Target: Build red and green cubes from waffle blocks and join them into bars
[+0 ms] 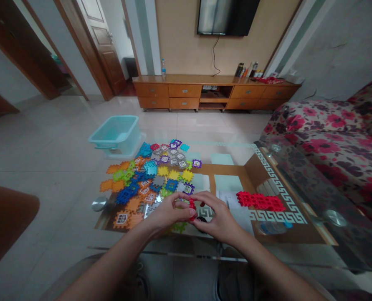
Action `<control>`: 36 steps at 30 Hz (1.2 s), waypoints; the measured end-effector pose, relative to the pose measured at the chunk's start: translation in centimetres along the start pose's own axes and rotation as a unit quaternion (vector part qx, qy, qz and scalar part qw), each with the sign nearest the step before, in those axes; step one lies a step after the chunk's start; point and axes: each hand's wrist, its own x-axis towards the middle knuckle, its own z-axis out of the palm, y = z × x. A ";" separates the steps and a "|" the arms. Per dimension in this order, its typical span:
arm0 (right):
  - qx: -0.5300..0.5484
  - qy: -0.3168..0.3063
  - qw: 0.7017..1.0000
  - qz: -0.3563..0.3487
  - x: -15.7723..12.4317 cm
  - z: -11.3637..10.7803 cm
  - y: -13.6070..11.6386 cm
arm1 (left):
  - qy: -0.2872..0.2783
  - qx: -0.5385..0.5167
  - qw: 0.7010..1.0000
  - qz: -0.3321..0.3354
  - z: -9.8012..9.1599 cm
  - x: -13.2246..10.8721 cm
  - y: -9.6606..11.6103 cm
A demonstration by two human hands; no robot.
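Between my two hands, above the front of the glass table, is a small red interlocking puzzle tile, seen nearly edge-on. My left hand pinches it from the left between thumb and fingers. From the other side my right hand closes on it with fingertips and thumb. Beyond and to the left of my hands lie many notched puzzle tiles in orange, blue, yellow, grey, green and purple, some with white printed labels. A block of joined red tiles rests to the right of my right hand.
A teal plastic bin stands past the table's left far corner. The glass table has a patterned border. A flowered sofa flanks it on the right. A wooden cabinet runs along the far wall beneath a television.
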 end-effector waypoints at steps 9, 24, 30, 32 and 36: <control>0.014 0.003 1.000 0.002 -0.1 0.1 -0.4 | -0.024 0.012 0.999 -0.021 0.2 -0.5 0.3; -0.018 0.024 1.000 -0.002 -0.2 -0.1 -0.7 | -0.076 -0.005 0.997 -0.019 0.3 -0.1 0.4; -0.046 0.039 0.998 -0.026 -0.4 0.0 -0.6 | -0.080 0.020 0.996 -0.024 0.0 0.0 0.0; -0.052 0.039 0.997 -0.031 -0.4 0.1 -0.6 | -0.081 0.017 0.996 -0.023 0.0 0.0 0.0; -0.060 0.038 0.996 -0.051 -0.5 0.1 -0.3 | -0.084 0.016 0.996 -0.021 0.1 -0.1 0.1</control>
